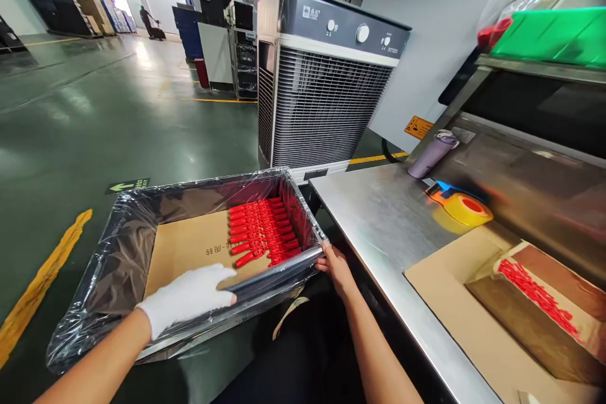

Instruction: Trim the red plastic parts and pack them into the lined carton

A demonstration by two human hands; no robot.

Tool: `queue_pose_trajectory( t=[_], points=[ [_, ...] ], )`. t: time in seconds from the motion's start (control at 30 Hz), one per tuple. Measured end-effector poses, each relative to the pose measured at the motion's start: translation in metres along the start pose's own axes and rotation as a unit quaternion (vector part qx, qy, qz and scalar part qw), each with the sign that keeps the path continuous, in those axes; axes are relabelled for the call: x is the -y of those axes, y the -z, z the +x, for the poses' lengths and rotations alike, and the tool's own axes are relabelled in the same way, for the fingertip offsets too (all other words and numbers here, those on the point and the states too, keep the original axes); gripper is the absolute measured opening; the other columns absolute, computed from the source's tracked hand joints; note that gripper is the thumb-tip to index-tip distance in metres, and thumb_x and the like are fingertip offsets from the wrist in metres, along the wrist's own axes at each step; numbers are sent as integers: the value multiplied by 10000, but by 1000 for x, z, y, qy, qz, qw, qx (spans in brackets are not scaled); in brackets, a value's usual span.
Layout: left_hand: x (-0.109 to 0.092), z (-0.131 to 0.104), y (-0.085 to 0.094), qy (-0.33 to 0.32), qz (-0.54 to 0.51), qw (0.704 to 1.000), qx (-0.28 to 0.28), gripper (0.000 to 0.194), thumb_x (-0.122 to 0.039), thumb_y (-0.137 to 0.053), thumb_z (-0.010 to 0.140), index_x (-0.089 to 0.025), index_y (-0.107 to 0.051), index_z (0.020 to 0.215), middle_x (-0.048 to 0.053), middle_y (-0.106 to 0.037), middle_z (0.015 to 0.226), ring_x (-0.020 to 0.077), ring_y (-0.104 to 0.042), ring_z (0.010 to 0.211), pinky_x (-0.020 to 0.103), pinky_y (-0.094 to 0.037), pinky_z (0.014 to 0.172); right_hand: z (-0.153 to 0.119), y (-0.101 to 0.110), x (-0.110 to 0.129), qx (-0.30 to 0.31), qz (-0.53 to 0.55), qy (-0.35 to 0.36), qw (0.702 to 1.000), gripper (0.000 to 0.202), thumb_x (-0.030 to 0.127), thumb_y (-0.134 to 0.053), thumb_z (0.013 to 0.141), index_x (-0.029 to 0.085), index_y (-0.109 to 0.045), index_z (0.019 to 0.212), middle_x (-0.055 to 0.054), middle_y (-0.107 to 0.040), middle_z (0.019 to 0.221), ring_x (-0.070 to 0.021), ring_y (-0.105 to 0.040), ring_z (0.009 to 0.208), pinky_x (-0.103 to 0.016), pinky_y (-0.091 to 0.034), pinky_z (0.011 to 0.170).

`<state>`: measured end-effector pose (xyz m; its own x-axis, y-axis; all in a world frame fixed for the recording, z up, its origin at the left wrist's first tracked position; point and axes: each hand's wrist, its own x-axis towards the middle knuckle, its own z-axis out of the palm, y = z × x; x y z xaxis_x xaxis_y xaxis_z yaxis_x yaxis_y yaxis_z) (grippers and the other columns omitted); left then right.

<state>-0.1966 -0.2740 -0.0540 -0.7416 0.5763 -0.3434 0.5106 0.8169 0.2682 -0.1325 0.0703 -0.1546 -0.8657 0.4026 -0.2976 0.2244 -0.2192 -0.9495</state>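
A large crate (pixel 303 202) lined with clear plastic film stands left of the metal workbench. On the cardboard sheet (pixel 182 243) inside it, rows of red handle-like parts (pixel 262 227) lie packed toward the right end. My left hand (pixel 189 297), in a white glove with a bare fingertip showing, is over the crate's near side with its fingers stretched out and nothing held. Whether it touches the rim I cannot tell. At the near right corner, my bare right hand (pixel 337 268) grips the crate's rim, thumb on top and fingers at the side.
An air cooler (pixel 331 95) stands behind the crate. On the metal workbench (pixel 374 214) are a purple bottle (pixel 433 154), a yellow tape dispenser (pixel 466 208) and an open cardboard box (pixel 525 322) with small red parts (pixel 537 297). A green bin (pixel 553 38) sits on the shelf above.
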Motion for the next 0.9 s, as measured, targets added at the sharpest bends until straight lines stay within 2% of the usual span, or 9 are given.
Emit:
queue_pose_trajectory(
  t=[0.07, 0.17, 0.27, 0.33, 0.43, 0.5, 0.6, 0.73, 0.9],
  points=[
    [8, 24, 13, -14, -2, 1000, -23, 490, -469, -530, 880, -316, -600, 1341, 55, -605, 1376, 295, -579, 1227, 383, -452, 1012, -1, -2, 0, -7, -3, 0, 1000, 332, 451, -604, 957, 141, -626, 1075, -38, -663, 931, -128, -634, 695, -277, -555, 635],
    [16, 70, 13, -26, 17, 998, -48, 366, -360, -496, 918, -228, -682, 1206, 107, -655, 1271, 286, -589, 1200, 406, -428, 1040, 0, -5, -2, -21, -4, 4, 1000, 418, 538, -662, 865, 168, -630, 1056, -40, -656, 944, -128, -630, 672, -251, -547, 597],
    [18, 108, -15, -42, 47, 997, -49, 320, -301, -608, 870, -139, -679, 1137, 140, -663, 1203, 293, -599, 1147, 485, -443, 1012, 2, -6, -4, -38, -5, 1, 999, 473, 595, -711, 761, 188, -640, 990, -35, -643, 878, -137, -623, 652, -234, -536, 564],
    [22, 123, -40, -48, 66, 995, -62, 478, -267, -666, 813, -114, -610, 1262, 177, -568, 1367, 339, -510, 1267, 539, -403, 1049, 3, -6, -4, -48, -6, -2, 999, 481, 607, -723, 728, 189, -642, 951, -34, -632, 828, -143, -616, 646, -230, -529, 550],
    [33, 134, -70, -51, 82, 992, -76, 792, -202, -693, 720, -103, -438, 1463, 214, -321, 1579, 443, -243, 1449, 641, -250, 1129, 4, -6, -5, -58, -7, -4, 998, 498, 615, -730, 707, 188, -654, 951, -39, -635, 840, -145, -611, 655, -230, -532, 548],
    [43, 139, -81, -54, 84, 992, -73, 828, -167, -648, 718, -104, -390, 1502, 202, -255, 1611, 459, -158, 1477, 683, -191, 1136, 5, -5, -5, -59, -7, -5, 998, 520, 627, -729, 701, 189, -667, 974, -44, -643, 877, -147, -612, 669, -233, -537, 552],
    [56, 147, -87, -64, 74, 993, -65, 759, -105, -526, 760, -127, -393, 1507, 159, -264, 1617, 400, -171, 1495, 648, -194, 1162, 7, -5, -9, -62, -6, -4, 998, 546, 655, -717, 705, 186, -676, 980, -41, -640, 872, -146, -608, 676, -229, -535, 552],
    [62, 152, -91, -78, 42, 993, -76, 718, -67, -432, 786, -112, -403, 1502, 137, -303, 1606, 331, -183, 1506, 554, -176, 1210, 9, -3, -15, -64, -8, -3, 998, 566, 683, -694, 720, 178, -678, 975, -41, -625, 834, -152, -604, 691, -231, -537, 568],
    [68, 156, -97, -82, -38, 988, -128, 757, -177, -544, 770, -155, -395, 1511, 86, -272, 1626, 306, -118, 1523, 505, -75, 1246, 9, -4, -15, -72, -17, -8, 997, 570, 681, -690, 718, 182, -686, 994, -55, -651, 861, -169, -614, 697, -255, -546, 584]
  ],
)
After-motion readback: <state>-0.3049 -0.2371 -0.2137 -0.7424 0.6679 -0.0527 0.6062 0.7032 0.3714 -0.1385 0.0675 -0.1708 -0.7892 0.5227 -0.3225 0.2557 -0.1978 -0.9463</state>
